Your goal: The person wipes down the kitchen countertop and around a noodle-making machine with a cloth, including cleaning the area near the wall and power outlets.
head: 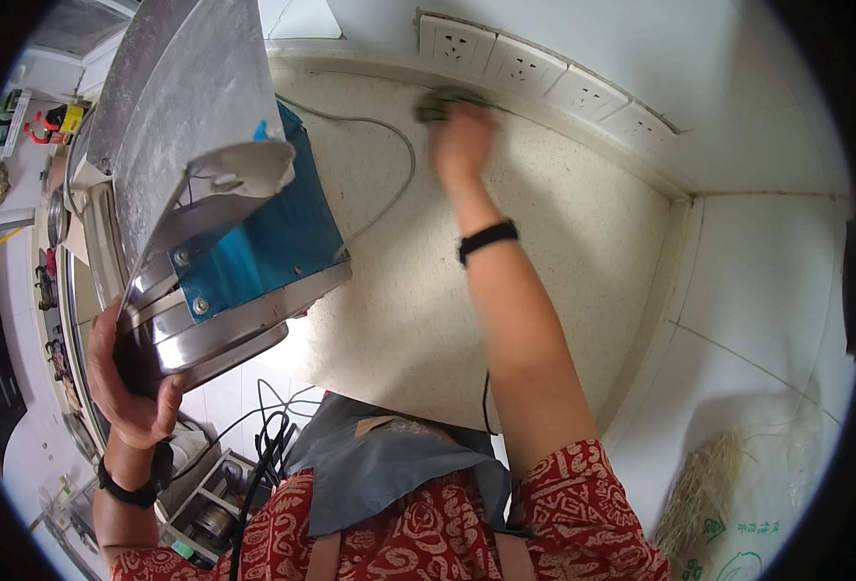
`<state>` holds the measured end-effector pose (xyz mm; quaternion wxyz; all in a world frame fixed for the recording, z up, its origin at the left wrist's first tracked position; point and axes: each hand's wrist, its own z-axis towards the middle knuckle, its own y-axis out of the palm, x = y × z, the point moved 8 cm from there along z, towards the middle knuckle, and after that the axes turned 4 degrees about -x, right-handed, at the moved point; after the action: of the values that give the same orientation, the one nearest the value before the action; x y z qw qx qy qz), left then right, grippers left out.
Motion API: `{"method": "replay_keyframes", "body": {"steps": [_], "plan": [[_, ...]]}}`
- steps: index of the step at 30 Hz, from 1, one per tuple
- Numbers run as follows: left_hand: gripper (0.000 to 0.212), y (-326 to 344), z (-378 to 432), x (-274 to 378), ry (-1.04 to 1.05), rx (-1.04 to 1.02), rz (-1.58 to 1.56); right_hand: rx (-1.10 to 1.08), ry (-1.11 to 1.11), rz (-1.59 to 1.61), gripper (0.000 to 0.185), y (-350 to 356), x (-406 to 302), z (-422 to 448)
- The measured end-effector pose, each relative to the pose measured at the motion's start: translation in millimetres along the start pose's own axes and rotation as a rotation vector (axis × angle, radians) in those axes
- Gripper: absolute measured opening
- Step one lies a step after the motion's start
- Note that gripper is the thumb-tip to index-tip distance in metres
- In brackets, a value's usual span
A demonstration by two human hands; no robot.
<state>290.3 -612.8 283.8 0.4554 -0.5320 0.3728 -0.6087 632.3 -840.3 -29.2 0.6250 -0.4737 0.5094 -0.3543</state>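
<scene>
My right hand point(464, 145), blurred, is at the back of a pale speckled countertop point(413, 305). Under its fingers is a dark green cloth or pad point(441, 103), pressed near the foot of the wall. My left hand point(134, 392) grips the near lower edge of a stainless-steel appliance point(217, 348), thumb on one side and fingers on the other. The appliance looks tilted. It has a blue side panel point(268, 240) with screws and a tall, dull grey metal sheet point(195, 94) rising above. Its underside is hidden.
A grey cable point(405, 185) loops over the counter from the appliance. Several wall sockets point(522, 67) line the back wall. Below left are black cords point(272, 436) and an open drawer rack point(210, 508). A bundle of dry straw point(704, 486) in clear plastic is at right.
</scene>
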Motion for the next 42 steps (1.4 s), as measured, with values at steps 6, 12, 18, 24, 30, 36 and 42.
{"method": "replay_keyframes", "body": {"steps": [6, 12, 18, 24, 30, 36, 42], "plan": [[0.085, -1, 4, -3, 0.003, -0.002, 0.015, 0.055, -0.387, -0.111, 0.029, -4, -67, 4], [0.083, 2, -6, -7, -0.093, -0.050, -0.031, 0.402, -0.090, -0.109, 0.015, -94, 229, -66], [0.085, 8, -14, -14, -0.025, -0.001, -0.120, 0.290, 0.305, -0.265, 0.027, -80, 233, -67], [0.085, -3, -22, -26, -0.074, -0.088, -0.001, 0.196, -0.262, -0.047, 0.027, -47, 88, -62], [0.081, 1, -19, -25, -0.060, -0.056, -0.059, 0.107, 0.324, -0.352, 0.020, -123, 344, -104], [0.079, 3, -18, -20, -0.113, -0.053, -0.035, 0.138, 0.416, -0.187, 0.036, -124, 297, -255], [0.075, -1, -2, -4, 0.006, -0.012, 0.060, 0.229, 0.520, -0.101, 0.035, -113, 214, -271]]}}
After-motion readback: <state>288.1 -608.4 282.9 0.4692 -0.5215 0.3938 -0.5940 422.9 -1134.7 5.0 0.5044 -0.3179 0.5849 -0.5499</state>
